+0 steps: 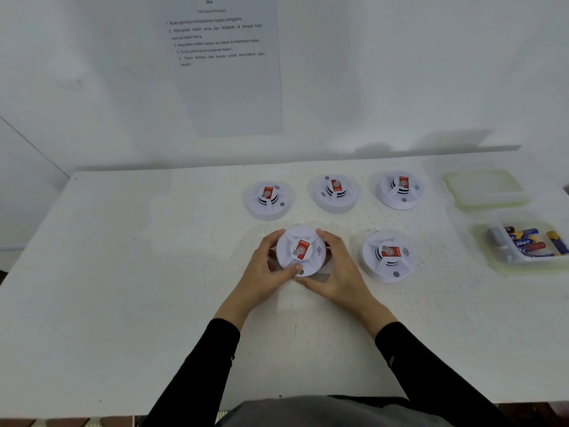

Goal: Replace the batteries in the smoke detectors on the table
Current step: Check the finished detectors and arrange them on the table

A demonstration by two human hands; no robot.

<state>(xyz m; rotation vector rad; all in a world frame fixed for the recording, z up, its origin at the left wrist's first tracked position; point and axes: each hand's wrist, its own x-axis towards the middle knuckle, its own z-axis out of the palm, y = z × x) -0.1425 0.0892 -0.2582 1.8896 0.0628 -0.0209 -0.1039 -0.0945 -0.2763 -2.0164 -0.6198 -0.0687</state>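
My left hand (271, 266) curls round the left rim of the near smoke detector (300, 251), thumb lying on its front edge by the grey button. My right hand (335, 269) grips the opposite rim, so the unit sits face up between both palms over the table (154, 272). With the row of three detectors (335, 194) behind it and the fourth detector (387, 257) just to its right all closed, I judge this the opening step; next comes a counter-twist to free the cover, then a reach well right of it to the tray of batteries (523, 245).
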